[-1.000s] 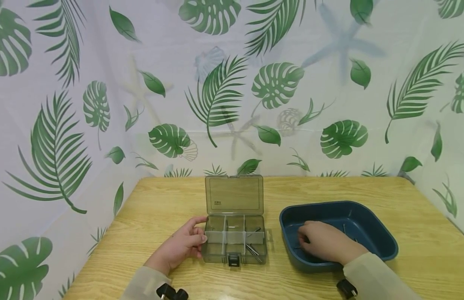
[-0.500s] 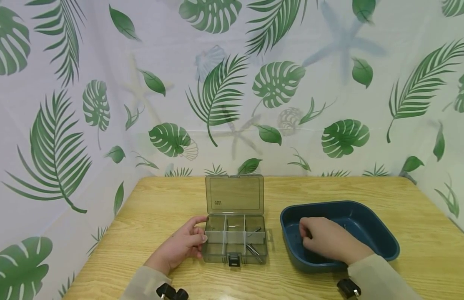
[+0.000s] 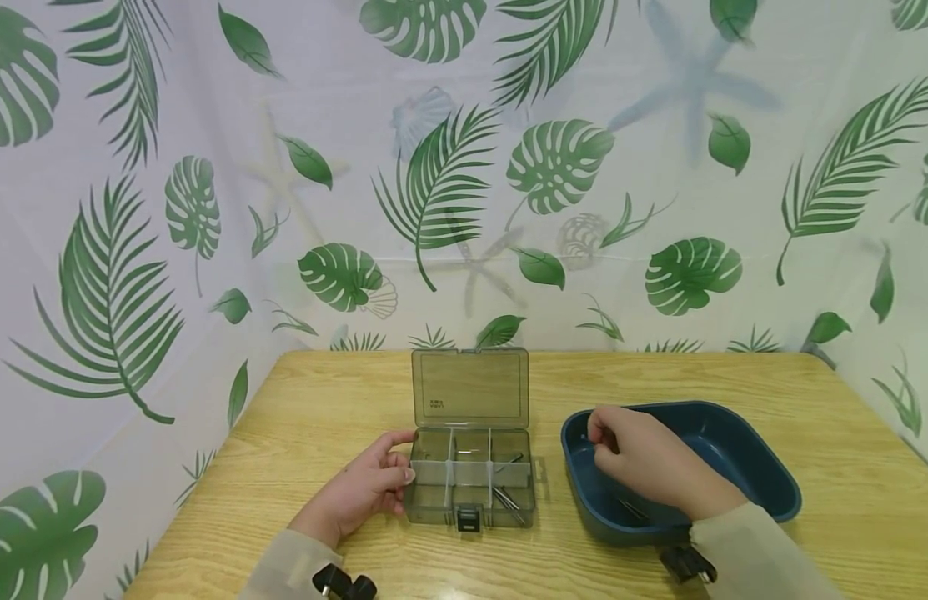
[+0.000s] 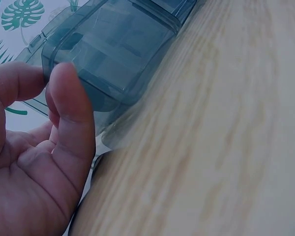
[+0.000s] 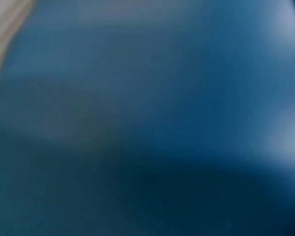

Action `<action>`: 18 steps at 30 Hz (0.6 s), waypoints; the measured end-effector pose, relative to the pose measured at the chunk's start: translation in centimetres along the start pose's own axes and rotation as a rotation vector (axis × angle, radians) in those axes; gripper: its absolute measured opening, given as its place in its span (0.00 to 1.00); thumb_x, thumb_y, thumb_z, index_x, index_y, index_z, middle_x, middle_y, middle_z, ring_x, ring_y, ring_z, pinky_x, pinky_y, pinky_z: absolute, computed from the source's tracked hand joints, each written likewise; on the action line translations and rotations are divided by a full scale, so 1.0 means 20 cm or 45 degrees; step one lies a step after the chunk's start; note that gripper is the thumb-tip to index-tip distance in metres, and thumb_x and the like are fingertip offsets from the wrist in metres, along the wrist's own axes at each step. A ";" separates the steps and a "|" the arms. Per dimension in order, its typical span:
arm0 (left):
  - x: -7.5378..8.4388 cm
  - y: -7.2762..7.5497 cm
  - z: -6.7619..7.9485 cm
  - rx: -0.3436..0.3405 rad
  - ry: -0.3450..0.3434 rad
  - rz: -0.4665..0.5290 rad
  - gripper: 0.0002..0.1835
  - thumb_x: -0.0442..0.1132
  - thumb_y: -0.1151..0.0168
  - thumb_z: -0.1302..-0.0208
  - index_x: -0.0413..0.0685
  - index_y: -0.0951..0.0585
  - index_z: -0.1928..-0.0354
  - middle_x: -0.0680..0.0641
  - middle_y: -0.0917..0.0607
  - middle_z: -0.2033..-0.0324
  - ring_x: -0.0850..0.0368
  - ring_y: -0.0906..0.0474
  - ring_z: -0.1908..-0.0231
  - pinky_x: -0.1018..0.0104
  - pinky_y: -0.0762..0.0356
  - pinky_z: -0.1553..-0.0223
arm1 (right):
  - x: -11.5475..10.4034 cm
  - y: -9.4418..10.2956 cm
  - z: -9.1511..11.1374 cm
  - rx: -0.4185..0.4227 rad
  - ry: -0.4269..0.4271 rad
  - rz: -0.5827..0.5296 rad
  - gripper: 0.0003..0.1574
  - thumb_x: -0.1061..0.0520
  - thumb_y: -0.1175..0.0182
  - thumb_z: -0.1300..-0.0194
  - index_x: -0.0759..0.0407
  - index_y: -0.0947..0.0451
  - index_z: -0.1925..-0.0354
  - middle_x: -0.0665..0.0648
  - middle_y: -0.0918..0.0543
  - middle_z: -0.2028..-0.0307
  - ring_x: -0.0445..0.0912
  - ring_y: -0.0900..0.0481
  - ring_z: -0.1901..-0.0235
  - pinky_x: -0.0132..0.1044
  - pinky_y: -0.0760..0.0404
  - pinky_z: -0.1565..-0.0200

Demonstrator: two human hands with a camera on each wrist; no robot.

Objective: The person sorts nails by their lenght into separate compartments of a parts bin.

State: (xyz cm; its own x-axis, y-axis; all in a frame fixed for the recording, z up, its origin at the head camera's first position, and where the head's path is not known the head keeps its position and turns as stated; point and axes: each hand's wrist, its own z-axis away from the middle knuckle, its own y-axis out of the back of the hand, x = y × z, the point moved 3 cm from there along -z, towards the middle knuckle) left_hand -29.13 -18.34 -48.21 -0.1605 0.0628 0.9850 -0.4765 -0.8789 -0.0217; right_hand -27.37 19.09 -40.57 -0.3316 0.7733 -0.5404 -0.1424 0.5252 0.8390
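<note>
My left hand (image 3: 362, 487) holds the left side of a smoky clear compartment box (image 3: 467, 475), index finger at its back corner and thumb on the side. Up close, the left wrist view shows that thumb beside the box wall (image 4: 118, 49). Thin metal pieces like nails (image 3: 509, 500) lie in the front right compartment, and a dark one (image 3: 511, 461) is in the back right. Over the left part of a blue basin (image 3: 764, 492) hovers my right hand (image 3: 651, 458), fingers curled; I cannot tell whether they pinch something. Blurred blue basin fills the right wrist view.
The box lid (image 3: 471, 387) stands raised at its back. A few thin metal pieces (image 3: 632, 507) lie on the basin floor below the right hand. Behind the wooden table (image 3: 321, 392) hangs a leaf-printed cloth (image 3: 464, 208).
My right hand has risen from the basin floor and shifted toward the basin's back left rim, uncovering thin metal pieces below. The left hand and the box have stayed put.
</note>
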 end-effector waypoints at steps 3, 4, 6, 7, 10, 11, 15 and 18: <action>0.00 0.00 0.00 -0.003 -0.002 -0.001 0.36 0.31 0.44 0.28 0.45 0.46 0.23 0.48 0.29 0.67 0.57 0.31 0.72 0.63 0.20 0.72 | -0.04 -0.01 -0.03 0.015 0.025 -0.001 0.10 0.64 0.47 0.31 0.53 0.22 0.57 0.48 0.23 0.70 0.42 0.32 0.76 0.39 0.30 0.70; 0.00 0.00 0.00 -0.003 -0.001 0.003 0.36 0.31 0.44 0.28 0.46 0.46 0.23 0.48 0.29 0.67 0.57 0.31 0.72 0.63 0.20 0.72 | -0.05 -0.01 -0.04 0.021 0.036 0.003 0.11 0.64 0.47 0.31 0.53 0.20 0.56 0.47 0.21 0.68 0.42 0.31 0.75 0.40 0.29 0.69; 0.00 0.00 0.00 -0.003 0.000 0.004 0.35 0.31 0.44 0.27 0.46 0.46 0.23 0.48 0.29 0.67 0.57 0.31 0.72 0.63 0.20 0.72 | -0.08 -0.01 -0.05 0.030 0.055 0.013 0.13 0.64 0.46 0.30 0.52 0.18 0.55 0.46 0.19 0.65 0.41 0.29 0.74 0.39 0.27 0.67; 0.00 0.00 0.00 -0.003 0.000 0.006 0.35 0.31 0.44 0.27 0.46 0.46 0.23 0.48 0.29 0.67 0.57 0.31 0.72 0.63 0.20 0.72 | -0.10 -0.02 -0.06 0.033 0.076 0.016 0.13 0.64 0.46 0.30 0.52 0.17 0.55 0.46 0.18 0.64 0.40 0.28 0.73 0.40 0.26 0.66; 0.00 0.00 -0.01 -0.002 0.001 0.008 0.35 0.32 0.44 0.27 0.47 0.45 0.23 0.48 0.28 0.66 0.57 0.31 0.72 0.64 0.20 0.71 | -0.15 -0.03 -0.09 0.028 0.113 0.036 0.12 0.63 0.45 0.29 0.50 0.16 0.57 0.43 0.19 0.66 0.40 0.28 0.73 0.39 0.25 0.66; 0.00 0.00 -0.01 -0.003 -0.001 0.007 0.35 0.32 0.44 0.27 0.47 0.46 0.23 0.48 0.28 0.66 0.57 0.31 0.72 0.64 0.20 0.71 | -0.16 -0.03 -0.10 0.024 0.122 0.041 0.12 0.63 0.44 0.29 0.49 0.16 0.57 0.43 0.20 0.67 0.40 0.28 0.73 0.39 0.25 0.67; 0.00 0.00 0.00 -0.005 -0.009 0.002 0.35 0.31 0.45 0.28 0.46 0.45 0.23 0.48 0.28 0.66 0.57 0.31 0.72 0.63 0.20 0.71 | -0.23 -0.07 -0.14 0.000 0.131 0.053 0.11 0.63 0.43 0.28 0.51 0.16 0.57 0.42 0.22 0.69 0.40 0.29 0.75 0.39 0.27 0.69; 0.00 0.00 0.00 -0.005 -0.015 -0.001 0.35 0.30 0.45 0.28 0.45 0.45 0.23 0.48 0.28 0.66 0.57 0.31 0.72 0.63 0.20 0.71 | -0.28 -0.10 -0.16 -0.001 0.132 0.065 0.10 0.62 0.43 0.29 0.52 0.16 0.56 0.42 0.21 0.68 0.40 0.29 0.74 0.38 0.26 0.70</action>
State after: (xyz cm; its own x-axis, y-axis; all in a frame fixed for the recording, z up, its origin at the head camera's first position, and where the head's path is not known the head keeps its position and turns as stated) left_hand -29.08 -18.32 -48.21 -0.1501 0.0580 0.9870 -0.4798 -0.8771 -0.0214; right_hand -28.32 12.56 -39.09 -0.4334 0.7581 -0.4873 -0.1237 0.4855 0.8654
